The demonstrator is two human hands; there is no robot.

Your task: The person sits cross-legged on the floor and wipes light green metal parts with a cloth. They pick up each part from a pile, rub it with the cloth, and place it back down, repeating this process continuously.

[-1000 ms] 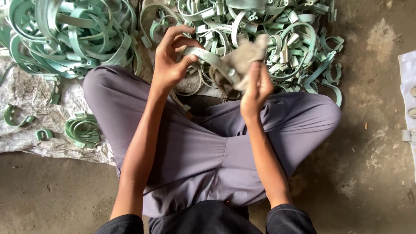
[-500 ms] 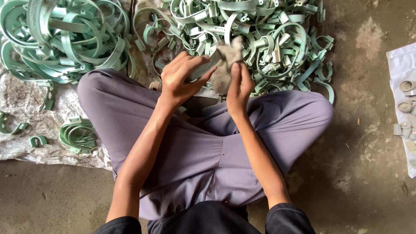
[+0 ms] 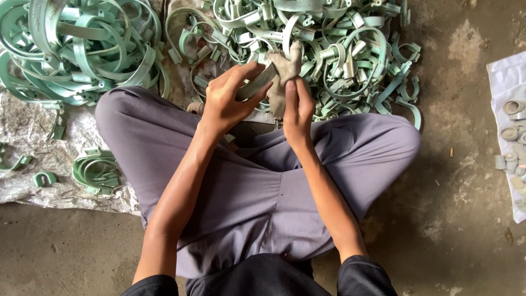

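I sit cross-legged on the floor in grey trousers. My left hand [image 3: 226,103] grips a pale green metal clamp band [image 3: 257,83] by one end. My right hand [image 3: 297,112] presses a dirty grey-brown rag [image 3: 284,71] against the band; the rag wraps the band's other end and hides it. Both hands are held close together just above my knees, in front of a big heap of green clamps [image 3: 334,44].
A second heap of larger green bands [image 3: 71,49] lies at the upper left on a white woven sack [image 3: 49,148]. A small stack of bands [image 3: 98,171] rests by my left knee. A white sheet with small grey rings [image 3: 512,118] lies at the right on the concrete floor.
My hands came closer together, and my right hand slid the rag along the band toward my left hand. The view shifted slightly, so the heaps sit a little further left.
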